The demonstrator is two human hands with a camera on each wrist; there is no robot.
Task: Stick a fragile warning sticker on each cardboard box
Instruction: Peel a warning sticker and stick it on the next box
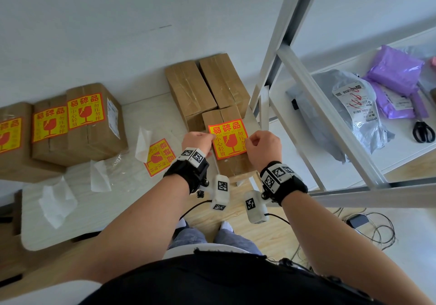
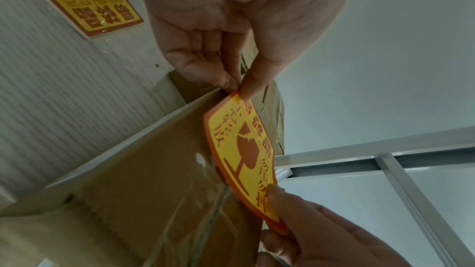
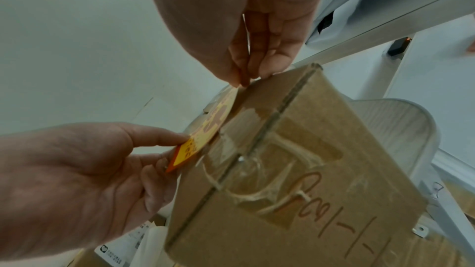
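A yellow and red fragile sticker [image 1: 228, 138] hovers just over the top of a brown cardboard box [image 1: 232, 165] near the table's right end. My left hand [image 1: 197, 141] pinches its left edge and my right hand [image 1: 263, 148] pinches its right edge. The left wrist view shows the sticker [image 2: 245, 155] tilted above the taped box top [image 2: 159, 186], held at both ends. In the right wrist view the sticker [image 3: 205, 127] is edge-on beside the box [image 3: 295, 170]. Two unlabelled boxes [image 1: 191, 92] [image 1: 224, 80] stand behind.
Three boxes with stickers on them [image 1: 85, 120] stand at the left. A spare sticker [image 1: 159, 157] and peeled backing papers [image 1: 57, 201] lie on the table [image 1: 70, 229]. A white metal shelf frame [image 1: 306, 87] at the right holds parcel bags and scissors [image 1: 423, 131].
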